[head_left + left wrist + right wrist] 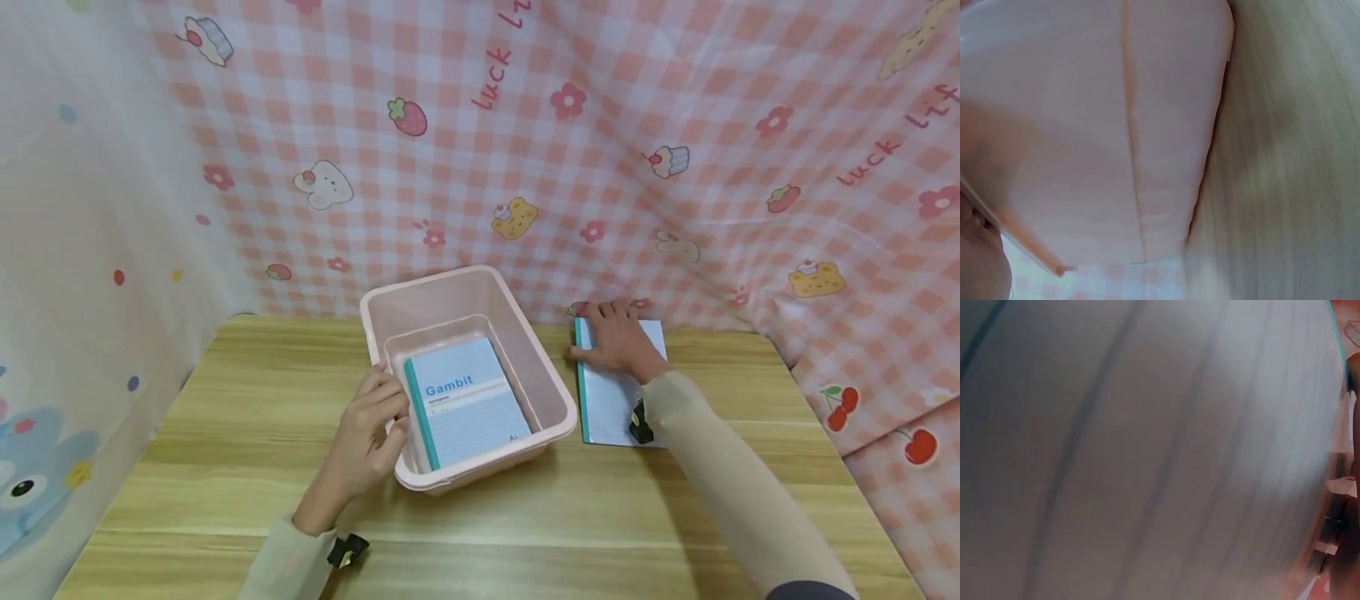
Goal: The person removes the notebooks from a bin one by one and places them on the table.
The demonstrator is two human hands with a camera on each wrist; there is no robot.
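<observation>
A pale pink plastic basin (435, 308) stands on the table, and inside it lies a light blue notebook (472, 417) marked "Gambit", with a green spine. My left hand (367, 433) grips the basin's left rim, fingers over the edge and thumb on the near side. In the left wrist view the basin's outer wall (1079, 144) fills much of the picture. To the right of the basin, a second green-spined notebook (606, 408) lies on the table. Spread across its far part is my right hand (618, 342), thumb by the spine and fingers at the back edge. The lined cover (1166, 450) fills the right wrist view.
A wood-grain table (225, 467) carries everything. Behind it hangs a pink checked cloth (450, 167), close to the basin's far end. A pale printed cloth (97, 217) borders the left side.
</observation>
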